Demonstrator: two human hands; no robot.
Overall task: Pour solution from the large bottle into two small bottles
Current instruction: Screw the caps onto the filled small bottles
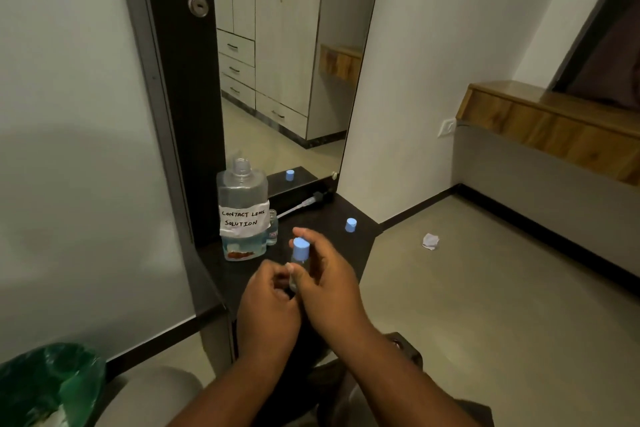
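Your left hand (pixel 268 302) grips the lower part of a small capped bottle (pixel 300 262) over the dark shelf (pixel 346 208), your right hand (pixel 327 274) wrapped around it. The large bottle (pixel 242 208) stands uncapped behind, beside another small bottle (pixel 273 227) and a loose blue cap (pixel 350 225).

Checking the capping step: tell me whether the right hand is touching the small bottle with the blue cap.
Touching. The head view shows the right hand wrapped around the small bottle, fingers behind its blue cap; the left hand grips its base.
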